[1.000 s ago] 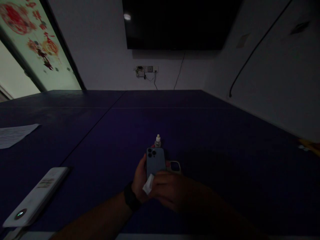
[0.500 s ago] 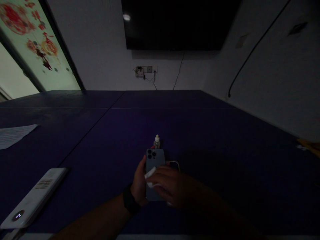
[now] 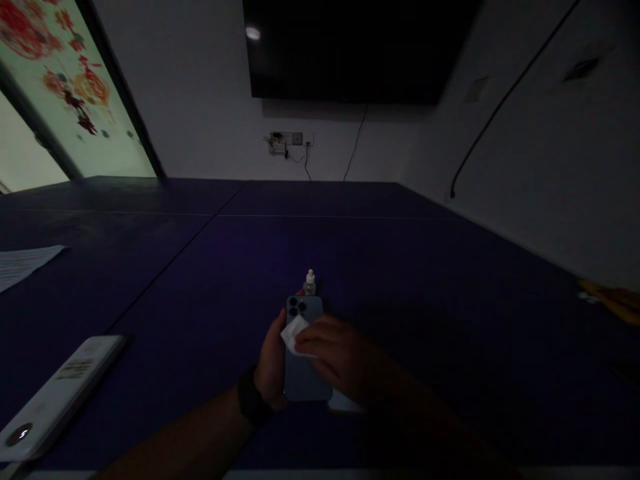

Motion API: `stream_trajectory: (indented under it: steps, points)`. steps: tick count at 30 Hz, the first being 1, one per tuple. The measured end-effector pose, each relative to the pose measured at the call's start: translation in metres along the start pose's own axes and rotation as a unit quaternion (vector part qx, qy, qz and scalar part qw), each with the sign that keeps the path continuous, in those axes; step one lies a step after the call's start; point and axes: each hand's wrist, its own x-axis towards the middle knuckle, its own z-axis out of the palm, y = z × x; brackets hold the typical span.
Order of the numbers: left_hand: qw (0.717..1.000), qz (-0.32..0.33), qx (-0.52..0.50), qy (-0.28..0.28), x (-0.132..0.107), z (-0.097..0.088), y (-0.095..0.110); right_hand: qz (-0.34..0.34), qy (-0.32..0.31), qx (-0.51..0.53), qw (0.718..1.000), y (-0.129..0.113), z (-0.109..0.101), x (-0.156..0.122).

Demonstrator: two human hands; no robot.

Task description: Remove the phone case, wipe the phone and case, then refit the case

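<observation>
My left hand [image 3: 271, 363], with a dark band at its wrist, grips a blue-grey smartphone [image 3: 306, 380] along its left side. The phone's back faces me, camera lenses at the upper left. A folded white wipe [image 3: 294, 331] is pinched in my right hand [image 3: 340, 350] and lies against the phone's back just below the lenses. Past the phone's top edge stands a small clear dropper bottle [image 3: 310, 283] with a white cap. A pale flat object [image 3: 345, 403] shows partly under my right hand; what it is stays hidden.
On the left of the dark blue table [image 3: 280, 247] lies a white power bank-like device [image 3: 63, 393] with a cable. A paper sheet [image 3: 27, 263] rests farther back. Something yellow [image 3: 613, 300] sits at the right edge. A wall screen [image 3: 345, 53] hangs above sockets [image 3: 290, 140].
My right hand has moved the wipe up the phone's back, towards the lenses. The pale object beneath my hand shows more now. The whole view has shifted slightly.
</observation>
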Motion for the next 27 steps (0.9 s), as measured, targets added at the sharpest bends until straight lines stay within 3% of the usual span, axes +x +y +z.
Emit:
stream_trajectory:
  steps: [2, 4, 8, 10, 16, 22, 24, 27]
  points:
    - [1.000, -0.024, 0.000, -0.006, 0.001, -0.006, -0.002, 0.022, 0.062, -0.039, 0.997, 0.003, 0.002, 0.002]
    - [0.999, -0.046, 0.003, -0.010, 0.002, -0.011, -0.003, -0.003, 0.058, -0.038, 0.998, 0.000, 0.002, 0.003]
    - [0.998, -0.063, 0.027, -0.007, 0.001, -0.009, 0.001, -0.091, -0.091, 0.039, 0.991, -0.016, -0.004, -0.001]
    - [0.998, -0.039, 0.047, -0.001, 0.000, -0.004, 0.003, -0.108, -0.124, 0.065, 0.984, -0.018, -0.007, -0.003]
    - [1.000, 0.001, 0.009, 0.010, -0.001, 0.001, 0.001, 0.022, 0.025, -0.023, 0.999, 0.003, -0.004, -0.004]
    - [0.998, -0.011, 0.057, -0.001, 0.000, 0.001, 0.003, -0.081, -0.134, 0.096, 0.983, -0.013, -0.007, -0.009]
    - [0.998, -0.003, 0.061, -0.004, 0.000, 0.001, 0.003, -0.070, -0.115, 0.084, 0.987, -0.011, -0.009, -0.008]
    - [0.999, 0.019, 0.034, 0.012, 0.001, 0.000, 0.001, 0.010, -0.006, -0.006, 1.000, -0.001, -0.010, -0.007]
